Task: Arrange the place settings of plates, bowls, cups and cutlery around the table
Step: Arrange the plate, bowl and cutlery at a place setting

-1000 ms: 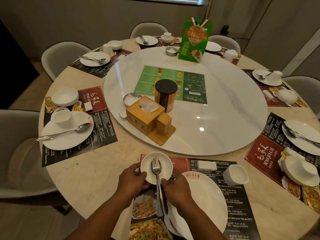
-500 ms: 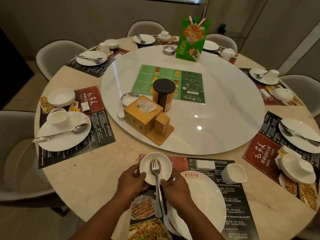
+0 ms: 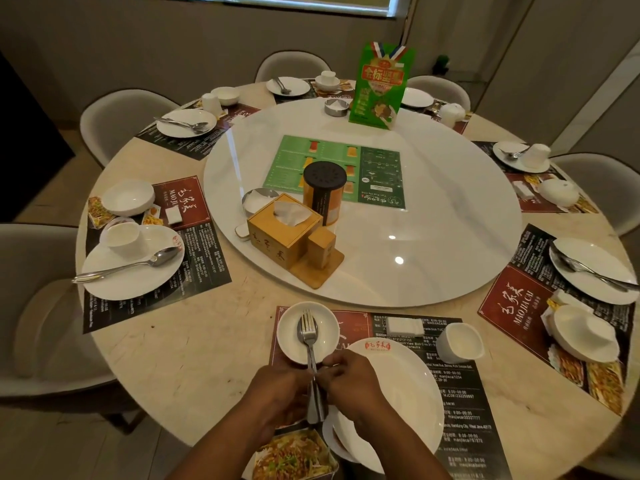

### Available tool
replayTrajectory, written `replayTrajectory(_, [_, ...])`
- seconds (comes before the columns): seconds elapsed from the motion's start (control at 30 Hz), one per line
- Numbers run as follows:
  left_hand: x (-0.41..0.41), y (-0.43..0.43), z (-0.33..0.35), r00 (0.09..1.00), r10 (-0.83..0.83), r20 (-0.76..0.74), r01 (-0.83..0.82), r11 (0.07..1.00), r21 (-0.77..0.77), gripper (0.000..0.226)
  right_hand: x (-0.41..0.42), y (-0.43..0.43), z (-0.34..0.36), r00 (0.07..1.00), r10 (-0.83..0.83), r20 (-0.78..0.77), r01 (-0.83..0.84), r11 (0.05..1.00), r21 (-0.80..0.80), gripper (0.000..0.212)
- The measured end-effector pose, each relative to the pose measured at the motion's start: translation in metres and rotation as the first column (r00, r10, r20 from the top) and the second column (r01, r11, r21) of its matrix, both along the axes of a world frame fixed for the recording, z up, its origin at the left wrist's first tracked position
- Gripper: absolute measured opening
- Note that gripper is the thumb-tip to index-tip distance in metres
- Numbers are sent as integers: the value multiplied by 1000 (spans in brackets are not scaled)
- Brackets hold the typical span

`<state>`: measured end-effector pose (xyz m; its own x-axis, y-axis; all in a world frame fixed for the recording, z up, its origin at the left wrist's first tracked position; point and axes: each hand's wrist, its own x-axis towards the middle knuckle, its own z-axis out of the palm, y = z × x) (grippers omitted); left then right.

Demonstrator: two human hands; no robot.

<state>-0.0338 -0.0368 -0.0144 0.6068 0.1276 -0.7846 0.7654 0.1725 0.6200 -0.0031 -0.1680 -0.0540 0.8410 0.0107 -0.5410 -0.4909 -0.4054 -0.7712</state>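
**Desk:** Round table (image 3: pixel 207 358), beige and mottled like stone, with a glossy white turntable (image 3: pixel 450 220) at its centre. Correct?

**Photographer:** Correct. Padded grey chairs (image 3: pixel 121 116) ring it, and a printed paper placemat (image 3: pixel 464 403) marks the seat under the hands.

**Desk:** Where are the hands?

**Photographer:** Together at the table's near edge. The left hand (image 3: pixel 277 393) and right hand (image 3: pixel 349 382) meet fingertip to fingertip, and both pinch the slim steel handle of a fork (image 3: pixel 309 332).

**Desk:** And the fork itself?

**Photographer:** Its tines lie just beyond the fingers, in a small round white bowl (image 3: pixel 291 341). They rest over what looks like a spoon (image 3: pixel 299 336). The handles run back between the two palms.

**Desk:** What sits beside them?

**Photographer:** A wide, shallow white plate (image 3: pixel 408 386) with a red logo near its rim lies partly under the right wrist. Further right of that hand stands a smooth, handleless white cup (image 3: pixel 459 342). A flat white folded packet (image 3: pixel 404 325) lies just beyond the plate.

**Desk:** Beyond the hands?

**Photographer:** On the turntable there is a square wooden tissue box (image 3: pixel 282 233) on a wooden tray. A black-lidded cylindrical canister (image 3: pixel 324 192) stands just behind it.
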Motion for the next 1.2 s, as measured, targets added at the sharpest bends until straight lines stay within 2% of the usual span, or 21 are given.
replayTrajectory(0.23, [-6, -1, 1, 999, -13, 30, 12, 999, 38, 13, -5, -4, 17, 996, 2, -87, 12, 988, 152, 11])
replayTrajectory(0.4, [-10, -3, 3, 995, -64, 79, 58, 996, 68, 13, -14, -36, 24, 999, 8, -40, 0, 978, 207, 16])
replayTrajectory(0.47, [-14, -9, 6, 990, -74, 119, 62, 993, 99, 10, -21, -62, 24, 999, -50, -12, 51, 985, 163, 17])
replayTrajectory(0.57, [-20, -30, 6, 973, -159, 165, 136, 980, 147, 4, -35, -102, 24, 990, -134, 55, 133, 991, 15, 18])
replayTrajectory(0.67, [-26, -55, -3, 955, -260, 143, 226, 950, 215, 4, -47, -125, 25, 987, -161, 26, 163, 983, -89, 16])
replayTrajectory(0.87, [-29, -97, -23, 962, -265, 67, 239, 934, 265, 8, -57, -133, 9, 994, -109, 22, 111, 976, -187, 17])
replayTrajectory(1.2, [-25, -105, -34, 964, -265, 27, 243, 915, 321, 11, -49, -133, -7, 996, -44, 72, 60, 970, -236, 19])
